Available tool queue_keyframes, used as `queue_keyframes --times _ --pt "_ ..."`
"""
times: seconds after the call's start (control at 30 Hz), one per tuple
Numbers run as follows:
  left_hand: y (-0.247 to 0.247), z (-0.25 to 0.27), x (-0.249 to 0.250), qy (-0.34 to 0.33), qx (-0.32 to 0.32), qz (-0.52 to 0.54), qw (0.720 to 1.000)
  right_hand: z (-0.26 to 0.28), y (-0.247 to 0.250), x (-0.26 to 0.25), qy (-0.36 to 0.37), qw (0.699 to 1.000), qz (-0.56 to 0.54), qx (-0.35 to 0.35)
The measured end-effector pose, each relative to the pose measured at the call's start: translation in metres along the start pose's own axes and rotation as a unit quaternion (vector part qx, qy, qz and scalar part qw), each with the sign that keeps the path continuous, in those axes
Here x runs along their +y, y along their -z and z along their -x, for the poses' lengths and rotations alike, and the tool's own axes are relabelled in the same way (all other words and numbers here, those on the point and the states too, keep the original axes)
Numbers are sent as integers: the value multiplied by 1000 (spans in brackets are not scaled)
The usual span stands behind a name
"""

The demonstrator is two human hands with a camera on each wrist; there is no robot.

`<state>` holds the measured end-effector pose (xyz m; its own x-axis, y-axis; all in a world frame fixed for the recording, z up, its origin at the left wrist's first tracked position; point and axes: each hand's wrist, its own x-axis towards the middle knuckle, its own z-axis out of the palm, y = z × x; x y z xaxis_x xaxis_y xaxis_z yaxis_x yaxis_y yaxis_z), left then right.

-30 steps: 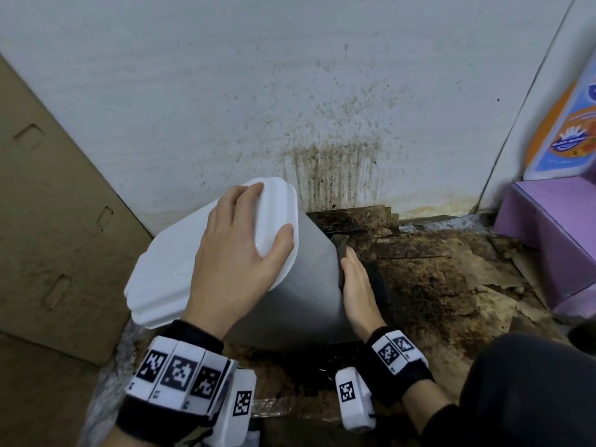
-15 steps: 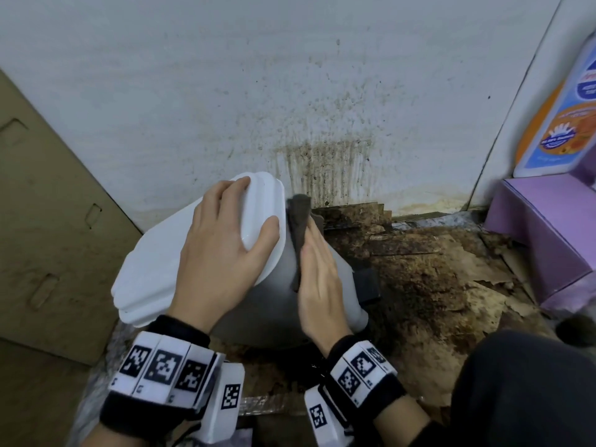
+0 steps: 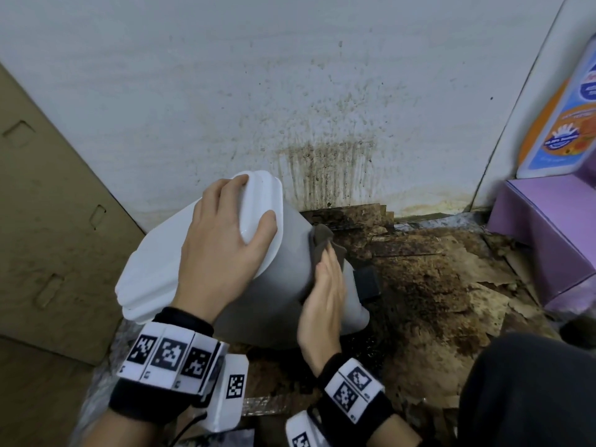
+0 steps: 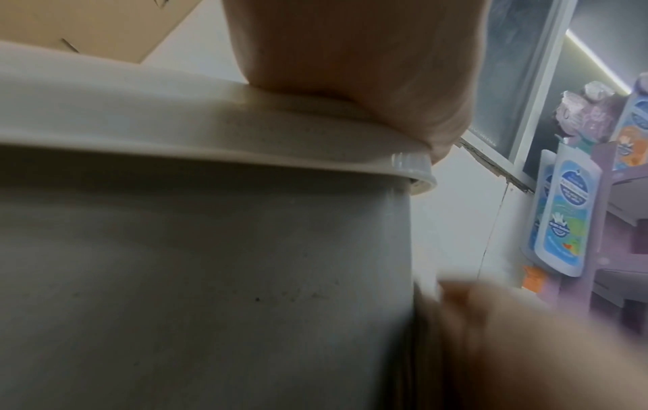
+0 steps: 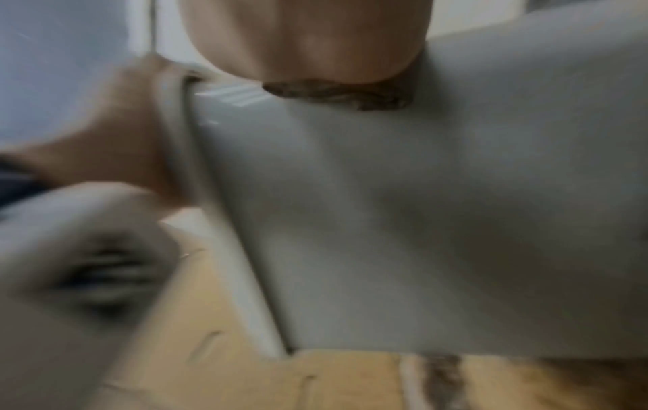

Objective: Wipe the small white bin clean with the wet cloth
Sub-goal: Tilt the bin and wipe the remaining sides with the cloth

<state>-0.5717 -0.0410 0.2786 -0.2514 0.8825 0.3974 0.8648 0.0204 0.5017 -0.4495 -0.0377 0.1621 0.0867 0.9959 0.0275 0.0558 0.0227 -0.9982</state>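
Observation:
The small white bin (image 3: 277, 279) stands tilted toward me on the dirty floor, its white lid (image 3: 154, 262) on top. My left hand (image 3: 222, 250) lies over the lid, fingers curled over its far edge and thumb hooked over the near rim. My right hand (image 3: 322, 295) presses the dark grey cloth (image 3: 322, 241) flat against the bin's right side with straight fingers. In the left wrist view the bin wall (image 4: 210, 277) fills the frame under the lid rim (image 4: 245, 144). The right wrist view shows the cloth (image 5: 340, 94) under my palm on the bin (image 5: 420, 222).
A stained white wall (image 3: 322, 91) rises just behind the bin. Brown cardboard (image 3: 48, 221) leans at the left. Grimy, flaking floor (image 3: 435, 285) spreads to the right. A purple box (image 3: 548, 227) and a blue-and-orange pack (image 3: 561, 124) stand at the far right. My dark knee (image 3: 529, 398) sits low right.
My right hand slid the cloth up the bin's right side to the lid, then came partway back down. My left hand kept its hold on the lid.

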Motion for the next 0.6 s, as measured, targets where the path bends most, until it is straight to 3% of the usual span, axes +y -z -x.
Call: queue_keyframes --times 0.13,0.2,0.33,0.47,0.6 --pt "-2 -1 2 -5 -4 0 1000 16 -19 -50 76 993 -50 -81" --pt "-2 -2 0 -2 -5 2 1000 15 -18 -52 111 988 -15 -108" --pt "0 0 -3 -5 -4 4 1000 -8 0 -5 170 982 60 -60" --pt "2 1 -5 0 -6 5 1000 -27 30 64 37 996 77 23" --pt "1 2 -3 -3 -7 -4 1000 -31 35 71 -48 995 77 26"
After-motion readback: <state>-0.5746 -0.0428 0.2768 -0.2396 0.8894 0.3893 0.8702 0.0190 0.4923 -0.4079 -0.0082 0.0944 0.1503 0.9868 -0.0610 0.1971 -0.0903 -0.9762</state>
